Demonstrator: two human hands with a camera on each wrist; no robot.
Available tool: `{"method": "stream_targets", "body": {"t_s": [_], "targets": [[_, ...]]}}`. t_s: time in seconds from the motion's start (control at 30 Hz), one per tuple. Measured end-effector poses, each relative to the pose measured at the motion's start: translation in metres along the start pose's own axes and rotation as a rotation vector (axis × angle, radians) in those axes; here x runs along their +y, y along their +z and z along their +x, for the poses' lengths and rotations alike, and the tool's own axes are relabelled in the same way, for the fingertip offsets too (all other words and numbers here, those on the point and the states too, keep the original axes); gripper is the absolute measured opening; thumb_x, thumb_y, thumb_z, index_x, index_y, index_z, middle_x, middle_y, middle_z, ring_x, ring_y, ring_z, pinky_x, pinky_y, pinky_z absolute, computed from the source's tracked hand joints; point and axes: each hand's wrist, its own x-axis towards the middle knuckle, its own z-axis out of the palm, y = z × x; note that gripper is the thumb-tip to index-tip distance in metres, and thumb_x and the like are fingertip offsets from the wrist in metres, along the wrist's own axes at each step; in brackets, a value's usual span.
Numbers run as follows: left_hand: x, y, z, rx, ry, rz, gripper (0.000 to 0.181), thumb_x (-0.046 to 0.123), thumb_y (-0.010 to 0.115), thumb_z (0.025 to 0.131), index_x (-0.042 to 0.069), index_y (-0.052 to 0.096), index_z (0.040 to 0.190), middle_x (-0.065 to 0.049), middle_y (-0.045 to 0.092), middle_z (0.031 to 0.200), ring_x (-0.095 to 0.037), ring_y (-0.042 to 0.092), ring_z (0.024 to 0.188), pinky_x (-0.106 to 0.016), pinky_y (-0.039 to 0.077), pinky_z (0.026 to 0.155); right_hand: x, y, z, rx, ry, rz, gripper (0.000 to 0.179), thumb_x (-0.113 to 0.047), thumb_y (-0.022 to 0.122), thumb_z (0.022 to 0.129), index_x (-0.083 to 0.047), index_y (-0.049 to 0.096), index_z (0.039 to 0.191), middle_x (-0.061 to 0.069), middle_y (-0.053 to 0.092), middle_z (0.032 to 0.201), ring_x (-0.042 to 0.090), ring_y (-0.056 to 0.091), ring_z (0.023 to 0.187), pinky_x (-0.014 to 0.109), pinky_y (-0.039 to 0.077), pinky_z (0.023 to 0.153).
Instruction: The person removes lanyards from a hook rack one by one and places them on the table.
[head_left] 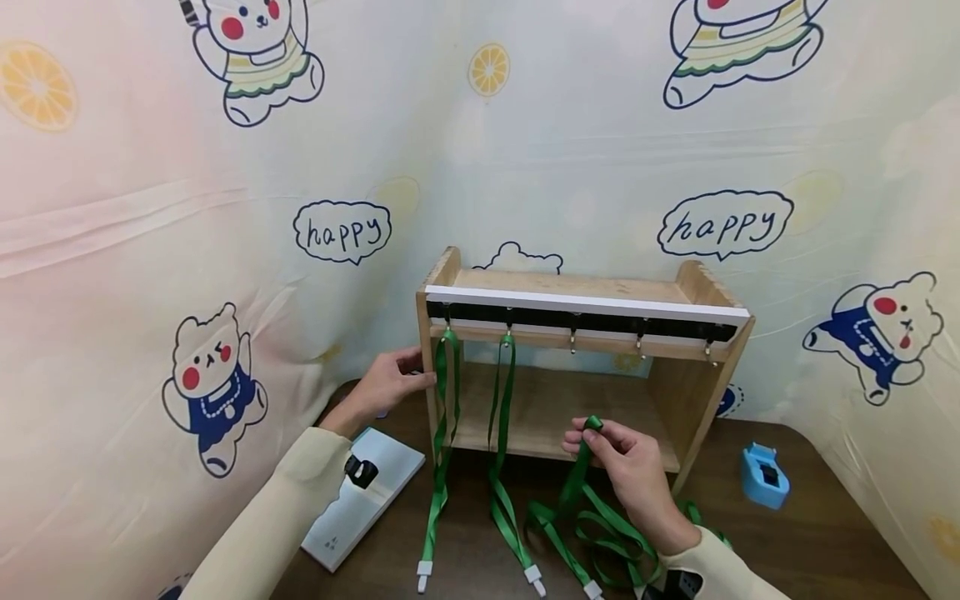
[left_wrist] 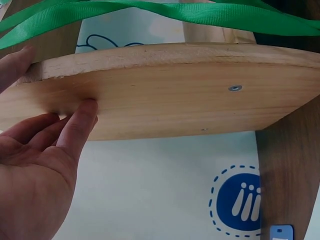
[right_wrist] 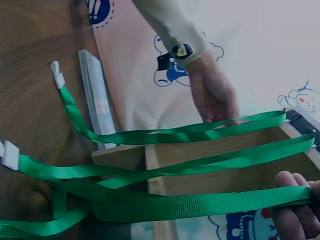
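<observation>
My left hand (head_left: pixel 393 382) holds the left side panel of a small wooden shelf (head_left: pixel 555 392), thumb at the front edge. In the left wrist view, its fingertips press the panel's outer face (left_wrist: pixel 165 100). My right hand (head_left: pixel 633 467) pinches the looped end of a green lanyard (head_left: pixel 576 479) between thumb and fingers, in front of the shelf's right half. The lanyard's strap trails down to the table. Two other green lanyards (head_left: pixel 441 417) hang by their loops from the leftmost hooks, white clips at the bottom. Three hooks (head_left: pixel 641 337) to the right hold nothing.
A black strip (head_left: pixel 540 320) with a white border carries the hooks along the shelf's front. Loose green straps (head_left: pixel 618 542) lie on the brown table (head_left: pixel 817 550). A pale flat box (head_left: pixel 367 492) lies left, a light blue plastic item (head_left: pixel 765 477) right. Printed cloth (head_left: pixel 525 167) stands behind.
</observation>
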Motion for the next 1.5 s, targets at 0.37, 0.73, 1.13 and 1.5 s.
{"method": "stream_targets", "body": {"t_s": [0.37,0.73,1.13,1.5], "targets": [[0.001,0.000,0.001,0.001,-0.013,-0.008,0.050,0.029,0.070,0.096,0.015,0.057,0.143,-0.013,0.065,0.136,-0.031,0.060,0.121,-0.049,0.054,0.103,0.021,0.007,-0.004,0.017,0.116,-0.060,0.035,-0.018,0.061,0.101,0.008,0.065,0.125,0.016,0.078,0.108,0.011,0.077,0.091,0.025,0.060,0.080],[0.002,0.000,0.002,0.000,-0.002,-0.013,0.051,0.028,0.069,0.096,0.016,0.056,0.144,-0.013,0.064,0.138,-0.032,0.060,0.123,-0.051,0.053,0.104,0.030,0.012,-0.007,0.032,0.153,0.036,0.031,-0.010,0.061,0.100,0.011,0.065,0.123,0.027,0.074,0.110,0.019,0.078,0.093,0.032,0.061,0.089],[0.000,0.001,0.001,0.004,0.005,-0.003,0.052,0.028,0.070,0.096,0.015,0.056,0.144,-0.013,0.065,0.136,-0.031,0.061,0.120,-0.048,0.055,0.101,0.044,0.019,-0.010,0.047,0.175,0.001,0.024,-0.008,0.062,0.099,0.004,0.070,0.118,0.018,0.078,0.102,0.019,0.078,0.090,0.029,0.061,0.088],[-0.002,0.000,0.002,0.011,-0.006,-0.003,0.052,0.029,0.071,0.095,0.016,0.056,0.144,-0.013,0.065,0.135,-0.030,0.061,0.119,-0.048,0.055,0.100,0.062,0.023,-0.011,0.039,0.173,-0.108,0.020,-0.016,0.067,0.097,-0.007,0.076,0.113,0.014,0.079,0.102,0.012,0.078,0.089,0.023,0.058,0.076]]}}
